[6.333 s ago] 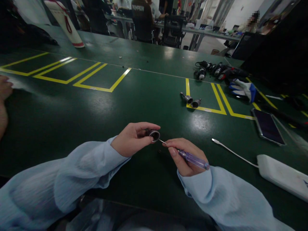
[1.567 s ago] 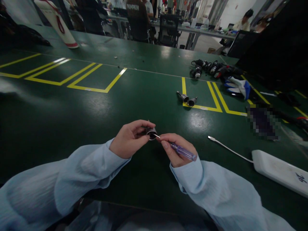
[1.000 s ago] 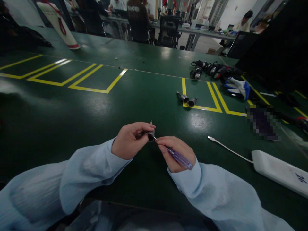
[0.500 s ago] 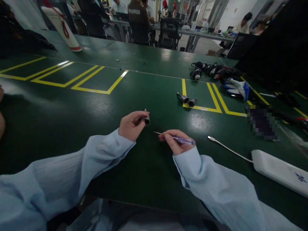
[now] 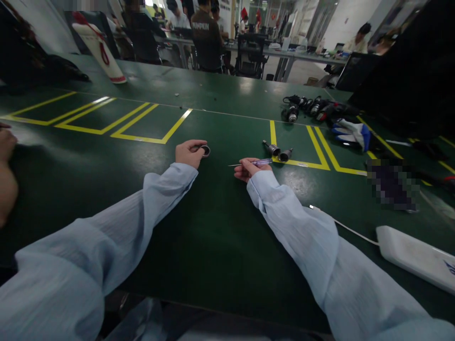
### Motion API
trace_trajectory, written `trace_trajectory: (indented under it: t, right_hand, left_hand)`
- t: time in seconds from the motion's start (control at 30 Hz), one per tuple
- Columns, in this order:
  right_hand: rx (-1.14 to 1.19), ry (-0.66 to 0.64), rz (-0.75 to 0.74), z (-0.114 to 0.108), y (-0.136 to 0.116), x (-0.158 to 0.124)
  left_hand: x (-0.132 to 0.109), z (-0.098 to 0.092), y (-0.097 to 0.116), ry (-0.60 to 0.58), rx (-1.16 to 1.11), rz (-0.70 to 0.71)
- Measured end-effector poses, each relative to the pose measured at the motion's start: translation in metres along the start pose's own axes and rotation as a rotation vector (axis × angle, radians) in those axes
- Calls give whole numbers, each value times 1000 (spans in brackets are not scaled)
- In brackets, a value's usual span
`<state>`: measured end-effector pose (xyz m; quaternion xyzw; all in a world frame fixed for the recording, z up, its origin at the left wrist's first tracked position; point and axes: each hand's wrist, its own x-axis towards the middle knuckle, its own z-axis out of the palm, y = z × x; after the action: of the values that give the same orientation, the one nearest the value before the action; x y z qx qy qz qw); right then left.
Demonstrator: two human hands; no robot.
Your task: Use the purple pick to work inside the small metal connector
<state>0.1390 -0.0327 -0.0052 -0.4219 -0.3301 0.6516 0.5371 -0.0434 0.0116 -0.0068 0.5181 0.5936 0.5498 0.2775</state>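
Note:
My left hand [image 5: 190,154] is closed on a small dark metal cup-shaped part [image 5: 205,151], its round mouth turned toward me. Fingers hide the rest of that part. In my right hand [image 5: 248,169] is a small screwdriver [image 5: 263,162] with a clear purple handle, held in a pinch. Its thin shaft points left toward my left hand, and a gap separates the tip from the part. Two similar metal cups with stems lie together just beyond my right hand, a left one [image 5: 273,149] and a right one [image 5: 285,155], by a yellow tape line.
On the green table [image 5: 213,227], a white power strip [image 5: 408,251] with a cable lies at right. Farther back are blue-white gloves [image 5: 351,133] and several dark metal items [image 5: 313,106]. A white tapered object [image 5: 103,54] stands back left. Another person's arm [image 5: 7,175] rests at the left edge.
Both hands have moved away from me over the table, still holding the metal part and the screwdriver. My left hand has also shifted slightly left.

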Motion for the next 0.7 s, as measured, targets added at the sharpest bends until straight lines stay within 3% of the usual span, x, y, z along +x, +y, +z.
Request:
trace_trajectory:
  t: [0.2, 0.43, 0.57, 0.7]
  right_hand:
    - [8, -32, -13, 13, -3, 31]
    - [36, -112, -5, 14, -4, 32]
    - [55, -175, 91, 13, -8, 37]
    - [-5, -223, 234, 12, -9, 44]
  left_hand:
    - [14, 3, -5, 12, 19, 24]
    - [22, 2, -7, -77, -32, 34]
    - [21, -1, -9, -183, 16, 127]
    - [19, 1, -12, -217, 80, 248]
